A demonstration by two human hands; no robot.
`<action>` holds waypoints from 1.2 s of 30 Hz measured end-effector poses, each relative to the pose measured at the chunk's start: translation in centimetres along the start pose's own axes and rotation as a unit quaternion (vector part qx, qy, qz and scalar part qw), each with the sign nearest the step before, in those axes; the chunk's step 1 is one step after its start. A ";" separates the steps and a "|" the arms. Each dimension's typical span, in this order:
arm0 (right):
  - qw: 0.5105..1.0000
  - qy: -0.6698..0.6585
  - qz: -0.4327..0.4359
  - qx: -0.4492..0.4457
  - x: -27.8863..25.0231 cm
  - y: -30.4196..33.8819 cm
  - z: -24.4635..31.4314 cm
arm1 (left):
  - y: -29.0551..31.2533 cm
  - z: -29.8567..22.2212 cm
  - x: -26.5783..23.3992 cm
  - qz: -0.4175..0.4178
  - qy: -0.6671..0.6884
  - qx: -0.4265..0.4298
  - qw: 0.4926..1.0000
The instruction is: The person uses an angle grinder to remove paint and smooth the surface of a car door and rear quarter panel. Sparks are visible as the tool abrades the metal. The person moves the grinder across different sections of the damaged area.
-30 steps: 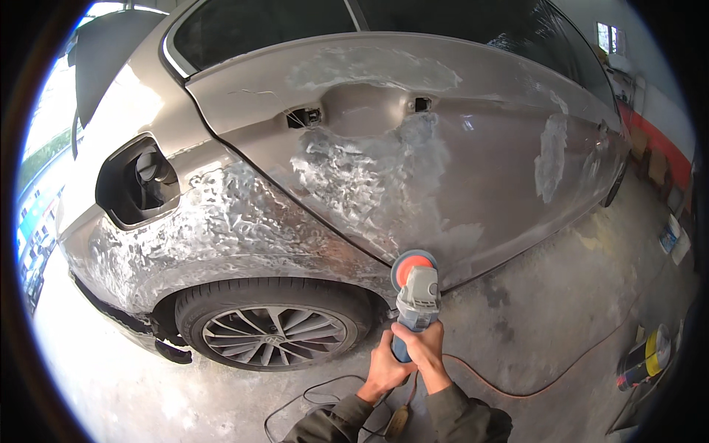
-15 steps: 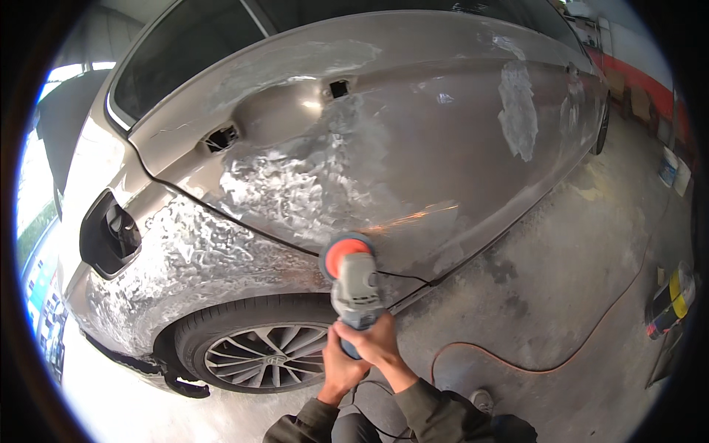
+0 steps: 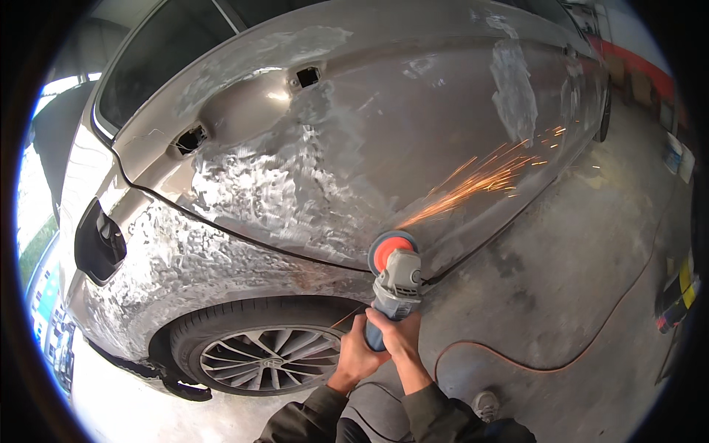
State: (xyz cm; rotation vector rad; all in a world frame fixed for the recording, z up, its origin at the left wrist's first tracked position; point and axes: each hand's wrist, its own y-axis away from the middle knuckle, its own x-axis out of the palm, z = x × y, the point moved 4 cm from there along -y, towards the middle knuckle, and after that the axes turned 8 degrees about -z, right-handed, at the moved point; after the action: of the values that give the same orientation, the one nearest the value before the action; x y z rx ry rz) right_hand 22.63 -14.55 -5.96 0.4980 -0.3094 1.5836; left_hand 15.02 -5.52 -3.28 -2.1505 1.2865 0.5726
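Note:
Both my hands are wrapped around the body of a grey angle grinder (image 3: 399,284). My left hand (image 3: 360,354) grips from the left side and below; my right hand (image 3: 399,336) closes over it from the right. The grinder's red and dark disc (image 3: 391,249) touches the lower part of the car door (image 3: 436,133), just above the wheel arch. A spray of orange sparks (image 3: 480,184) flies from the disc up and to the right. Bare, shiny ground metal (image 3: 258,181) covers the door's lower left and the rear fender (image 3: 162,251).
Under the fender stands the wheel (image 3: 269,362). To its left is an open fuel-filler recess (image 3: 100,242). An orange-brown hose (image 3: 539,369) curves over the concrete floor (image 3: 532,295). A black and yellow container (image 3: 679,294) and a white bucket (image 3: 676,156) stand at the right.
The grinder and both hands have moved right along the door's lower edge. The spark spray has grown much longer and thicker. The view has shifted slightly.

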 end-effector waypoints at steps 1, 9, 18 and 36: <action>1.000 0.024 -0.001 0.001 -0.1 0.1 0.8 | 0.1 -0.1 0.2 -0.001 0.000 -0.008 1.000; 0.997 -0.006 0.055 -0.059 1.3 0.0 1.3 | -0.1 -0.8 -0.6 -0.054 0.024 0.009 0.998; 0.998 0.011 0.029 -0.046 1.2 -0.7 2.8 | -1.1 -2.2 -0.7 -0.043 0.015 0.002 0.999; 0.987 0.095 0.068 -0.110 3.1 -1.4 6.3 | -2.4 -5.0 -2.3 -0.077 0.077 0.028 0.994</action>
State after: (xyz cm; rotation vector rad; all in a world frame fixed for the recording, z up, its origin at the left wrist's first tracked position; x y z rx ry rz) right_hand 24.76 -14.80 0.91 0.1560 -0.3747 1.6901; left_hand 16.52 -6.44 2.46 -2.2586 1.1874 0.3094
